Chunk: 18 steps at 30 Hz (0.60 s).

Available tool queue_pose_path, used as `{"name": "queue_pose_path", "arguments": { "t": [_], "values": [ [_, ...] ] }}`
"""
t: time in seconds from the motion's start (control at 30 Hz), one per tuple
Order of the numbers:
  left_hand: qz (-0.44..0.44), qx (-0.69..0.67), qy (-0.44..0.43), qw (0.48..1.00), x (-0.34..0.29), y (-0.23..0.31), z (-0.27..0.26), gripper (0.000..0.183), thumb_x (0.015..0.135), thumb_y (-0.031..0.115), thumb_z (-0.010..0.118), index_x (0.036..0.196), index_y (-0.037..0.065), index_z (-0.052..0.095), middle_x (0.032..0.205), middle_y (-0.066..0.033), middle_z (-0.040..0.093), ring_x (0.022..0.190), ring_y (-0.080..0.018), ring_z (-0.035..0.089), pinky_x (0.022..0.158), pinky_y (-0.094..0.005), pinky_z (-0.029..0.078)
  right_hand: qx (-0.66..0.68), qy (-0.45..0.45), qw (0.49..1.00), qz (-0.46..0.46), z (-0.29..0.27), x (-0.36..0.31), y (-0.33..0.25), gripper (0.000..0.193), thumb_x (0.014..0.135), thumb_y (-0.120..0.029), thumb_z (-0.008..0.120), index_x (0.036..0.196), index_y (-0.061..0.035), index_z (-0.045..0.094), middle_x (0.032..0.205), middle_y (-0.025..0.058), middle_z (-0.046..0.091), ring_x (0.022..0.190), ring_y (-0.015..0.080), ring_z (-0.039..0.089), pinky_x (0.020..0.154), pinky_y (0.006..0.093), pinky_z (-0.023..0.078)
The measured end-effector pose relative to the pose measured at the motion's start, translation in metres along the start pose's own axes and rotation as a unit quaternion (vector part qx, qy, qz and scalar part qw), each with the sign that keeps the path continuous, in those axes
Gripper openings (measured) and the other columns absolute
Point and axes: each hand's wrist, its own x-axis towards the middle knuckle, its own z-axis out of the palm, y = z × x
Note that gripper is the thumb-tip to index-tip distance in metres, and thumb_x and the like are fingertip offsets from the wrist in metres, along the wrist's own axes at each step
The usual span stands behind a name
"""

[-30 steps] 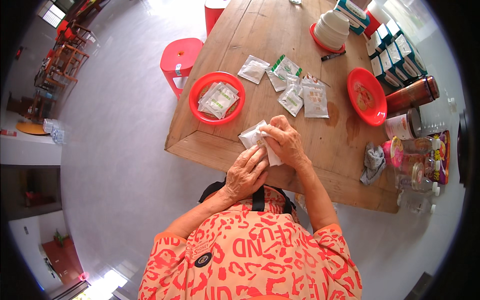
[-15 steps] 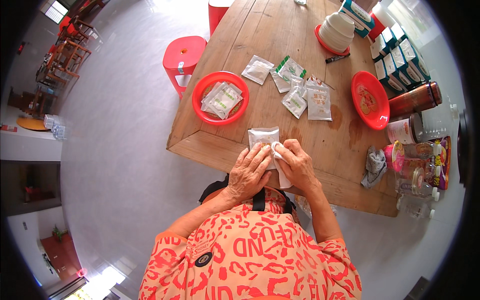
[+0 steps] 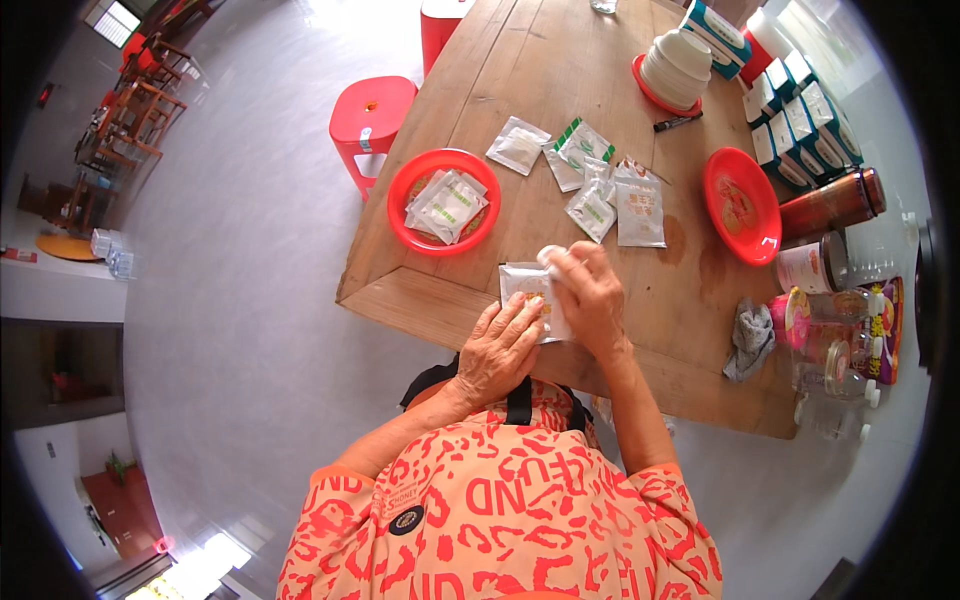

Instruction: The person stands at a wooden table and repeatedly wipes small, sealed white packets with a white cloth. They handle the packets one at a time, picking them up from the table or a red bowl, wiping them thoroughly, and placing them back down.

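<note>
Near the table's front edge lies a white sachet (image 3: 513, 282) with orange print. My left hand (image 3: 497, 347) rests on its lower part, fingers stretched flat across it. In my right hand (image 3: 592, 300) is a bunched white tissue (image 3: 550, 256), gripped between bent fingers at the sachet's upper right corner. A red plastic bowl (image 3: 396, 195) to the left holds several sachets (image 3: 449, 207). Beyond my hands, several more lie loose, among them a flat white sachet (image 3: 518, 145), a green-edged sachet (image 3: 584, 147) and a larger silvery sachet (image 3: 640, 212).
A red plate (image 3: 718, 172), a grey rag (image 3: 749, 340) and clear bottles (image 3: 845, 380) line the right side. Farther back are stacked white bowls (image 3: 676, 68), a black marker (image 3: 677, 123) and tissue boxes (image 3: 815, 125). A red stool (image 3: 372, 108) stands left of the table.
My right hand has moved away from me with the tissue, from the sachet's right side to its upper corner. My left hand stays on the sachet.
</note>
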Motion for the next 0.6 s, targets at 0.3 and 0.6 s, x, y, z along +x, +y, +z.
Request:
{"name": "queue_pose_path", "arguments": {
  "t": [0.3,0.6],
  "values": [
    [0.007,0.008,0.015,1.0,0.0,0.0,0.001,0.033,0.085,0.016,0.067,0.116,0.006,0.063,0.135,-0.0098,0.058,0.133,-0.027,0.049,0.109,-0.0451,0.036,-0.043,-0.063,0.997,-0.013,0.018,0.001,0.005,0.019,0.079,-0.013,0.07,0.098,-0.0135,0.069,0.099,0.0066,0.057,0.091,0.0262,0.062,0.071,0.0392,0.054],
    [0.018,0.012,0.018,1.0,-0.001,-0.002,0.002,0.034,0.082,0.012,0.069,0.115,0.005,0.064,0.137,-0.011,0.056,0.134,-0.0286,0.048,0.11,-0.0456,0.037,0.03,0.065,0.995,0.069,0.025,0.009,0.013,0.028,0.081,-0.006,0.069,0.107,-0.0132,0.07,0.097,0.0099,0.056,0.084,0.0269,0.062,0.07,0.0385,0.052]
  ]
}}
